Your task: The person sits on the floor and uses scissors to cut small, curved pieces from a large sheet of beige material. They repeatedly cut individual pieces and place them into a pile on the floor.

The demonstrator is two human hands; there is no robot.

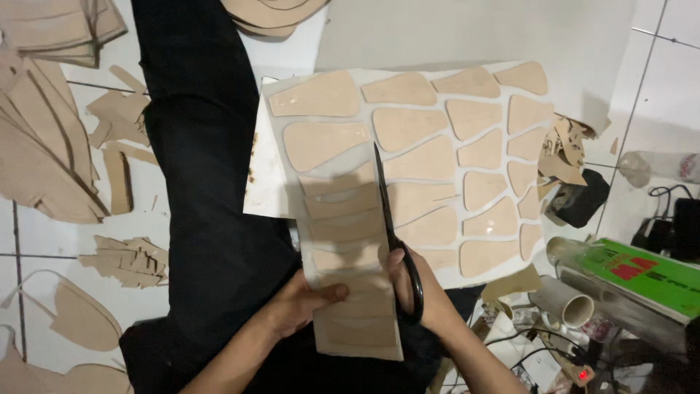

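Floor [146, 219]: white tiles, black cloth [211, 219] across the middle.
Sheet [423, 168]: white, covered in tan shapes, over the cloth; near edge part-cut.
Left hand [302, 303]: grip pinching the cut strip [357, 306].
Right hand [423, 292]: grip clenched on scissors [390, 219], blades in the sheet.
Left margin: tan offcuts [124, 259].
Right margin: rolls [576, 306], green box [642, 273], cables; crowded.

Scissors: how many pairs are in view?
1: the scissors lie in the right hand, blades over the white sheet. More may be hidden under scraps.
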